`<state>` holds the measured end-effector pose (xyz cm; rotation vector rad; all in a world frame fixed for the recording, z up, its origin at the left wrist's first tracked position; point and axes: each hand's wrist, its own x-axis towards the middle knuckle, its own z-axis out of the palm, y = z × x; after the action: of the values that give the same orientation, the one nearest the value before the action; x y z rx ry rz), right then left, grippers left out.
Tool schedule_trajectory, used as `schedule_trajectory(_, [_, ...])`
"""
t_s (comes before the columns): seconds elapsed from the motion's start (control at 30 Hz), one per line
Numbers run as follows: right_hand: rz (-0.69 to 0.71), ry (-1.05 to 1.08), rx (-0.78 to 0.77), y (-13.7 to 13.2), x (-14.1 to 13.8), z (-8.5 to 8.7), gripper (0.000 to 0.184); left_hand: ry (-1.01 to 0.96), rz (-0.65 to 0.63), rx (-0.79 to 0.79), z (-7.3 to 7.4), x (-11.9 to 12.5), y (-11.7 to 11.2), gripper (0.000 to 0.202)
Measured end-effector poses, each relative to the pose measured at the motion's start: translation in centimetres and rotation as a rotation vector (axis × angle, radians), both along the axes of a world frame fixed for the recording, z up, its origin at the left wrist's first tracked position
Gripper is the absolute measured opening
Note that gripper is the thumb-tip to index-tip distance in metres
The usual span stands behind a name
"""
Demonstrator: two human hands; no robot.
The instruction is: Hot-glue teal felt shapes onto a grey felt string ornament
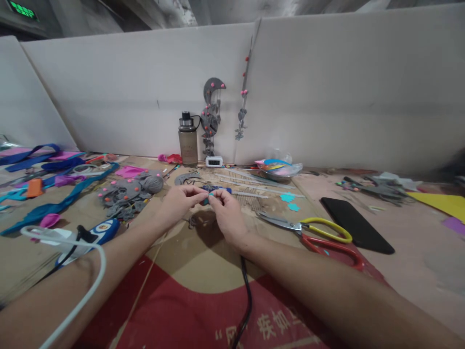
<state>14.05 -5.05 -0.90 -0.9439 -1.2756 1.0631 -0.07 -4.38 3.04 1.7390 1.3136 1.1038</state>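
Observation:
Close together over the middle of the table, my left hand (181,201) and my right hand (228,213) pinch a small teal piece (206,199) between their fingertips. Fingers cover most of it; its cut resembles the teal flower shapes (287,197) lying to the right. Just behind my fingertips lies a dark blue tool (227,189), partly hidden. Scissors (286,223) with one yellow and one red handle rest right of my right hand. A black cord (247,291) runs below my right wrist.
Grey felt pieces with pink and orange balls (123,191) lie left, beside grey yarn (151,182). A bottle (188,148) and small clock (214,161) stand at the back. A black phone (354,225) lies right. Crescent hangings (210,118) are against the white panel. A white cable (101,271) crosses my left forearm.

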Motion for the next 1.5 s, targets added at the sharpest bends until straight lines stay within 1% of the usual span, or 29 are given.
schedule_trajectory(0.13, [-0.017,-0.008,0.008,0.0,0.1,0.0,0.018,-0.019,0.018,-0.049,-0.6,-0.1,0.3,0.029])
schedule_trajectory(0.33, [-0.016,-0.020,0.017,-0.1,0.1,0.0,0.016,-0.119,-0.045,-0.140,-0.7,0.1,0.3,0.034])
schedule_trajectory(0.7, [-0.013,-0.001,0.035,0.2,0.1,-0.3,0.018,-0.346,-0.104,-0.200,-1.1,0.4,0.4,0.027])
schedule_trajectory(0.8, [-0.014,-0.008,0.022,0.1,0.1,-0.2,0.018,-0.319,-0.098,-0.194,-1.0,0.4,0.3,0.028])
schedule_trajectory(0.93, [-0.016,-0.018,0.015,-0.1,0.1,0.1,0.018,-0.230,-0.074,-0.129,-0.8,0.4,-0.2,0.028])
schedule_trajectory(1.1, [-0.009,0.010,0.038,-0.2,0.0,0.2,0.016,-0.164,-0.092,-0.109,-0.6,0.2,-0.3,0.031])
schedule_trajectory(1.2, [-0.015,-0.014,0.048,0.0,0.0,-0.1,0.017,-0.161,-0.069,-0.104,-0.4,0.4,-0.3,0.032])
schedule_trajectory(1.33, [-0.048,-0.059,0.080,0.1,-0.1,-0.8,0.023,-0.306,-0.020,-0.097,-0.3,0.8,-0.4,0.030])
schedule_trajectory(1.4, [-0.026,-0.080,0.107,0.0,-0.2,-0.9,0.026,-0.357,0.032,-0.099,-0.4,0.9,-0.3,0.031])
schedule_trajectory(1.5, [0.013,-0.119,0.148,-0.3,-0.3,-0.9,0.024,-0.372,0.106,-0.080,-0.7,0.6,0.2,0.032])
